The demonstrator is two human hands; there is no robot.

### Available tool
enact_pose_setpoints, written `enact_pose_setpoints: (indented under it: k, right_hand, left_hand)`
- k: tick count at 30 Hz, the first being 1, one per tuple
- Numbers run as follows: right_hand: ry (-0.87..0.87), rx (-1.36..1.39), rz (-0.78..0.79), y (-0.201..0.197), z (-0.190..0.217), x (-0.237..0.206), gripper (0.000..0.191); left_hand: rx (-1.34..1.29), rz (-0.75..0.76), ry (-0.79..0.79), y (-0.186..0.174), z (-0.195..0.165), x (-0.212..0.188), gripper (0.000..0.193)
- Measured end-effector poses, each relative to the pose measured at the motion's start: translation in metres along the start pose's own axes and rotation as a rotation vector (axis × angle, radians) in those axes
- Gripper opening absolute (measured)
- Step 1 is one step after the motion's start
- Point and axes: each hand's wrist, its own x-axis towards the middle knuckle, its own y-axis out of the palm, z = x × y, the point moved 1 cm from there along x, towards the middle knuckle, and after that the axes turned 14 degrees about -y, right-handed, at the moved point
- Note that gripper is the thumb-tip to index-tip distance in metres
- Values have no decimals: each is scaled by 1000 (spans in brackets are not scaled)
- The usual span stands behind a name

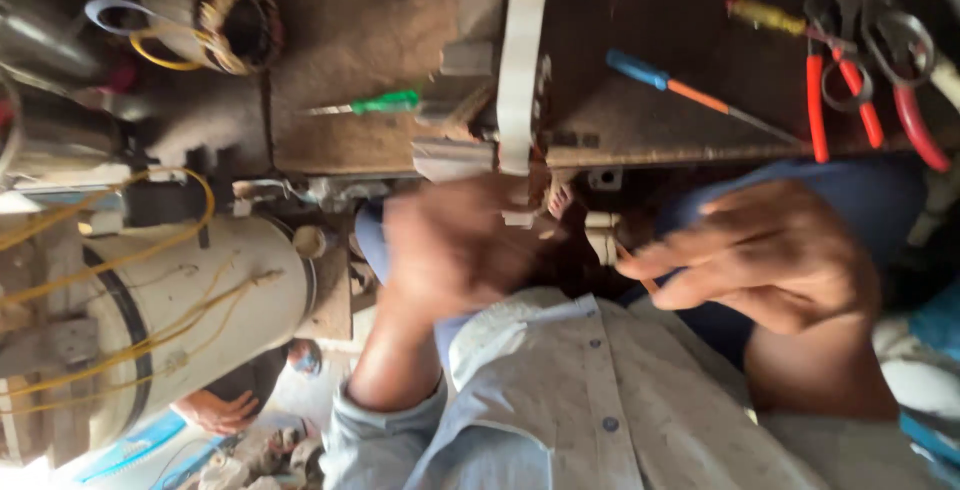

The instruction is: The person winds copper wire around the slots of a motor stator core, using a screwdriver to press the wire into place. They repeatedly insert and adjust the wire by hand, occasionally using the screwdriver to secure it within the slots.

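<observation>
My left hand [450,245] is blurred with motion, its fingers curled just below a white curved band [520,60] that stands on the edge of the wooden bench [340,40]. I cannot make out what it holds, if anything. My right hand [770,250] is to the right, thumb and fingers pinched on a thin copper-coloured wire [636,265] that runs toward the dark gap between the hands. A small wound part [555,195] shows under the band, between the two hands. My pale shirt [560,400] fills the bottom.
On the bench lie a green screwdriver [385,103], a blue-and-orange screwdriver [680,90], red-handled pliers [860,90] and scissors [895,40]. A stator with copper windings [235,25] is at top left. A white motor drum [200,290] with yellow wires stands left; another person's hand [215,410] is below it.
</observation>
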Motion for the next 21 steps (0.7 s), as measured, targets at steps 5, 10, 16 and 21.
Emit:
enact_pose_setpoints:
  k: [5,10,16,21]
  right_hand:
    - [205,116,78,21,-56,-7,12]
    - [505,113,-335,26,-23,28,15]
    - [122,78,39,9,-11,15,16]
    - [381,-162,8,32,-74,-23,13]
  left_hand:
    - [-624,32,-26,10,-5,3,12]
    - [-8,-258,-385,5,22,5,3]
    - [-176,28,157,4,-2,-12,11]
    - [-487,-66,-572,5,1,11,25]
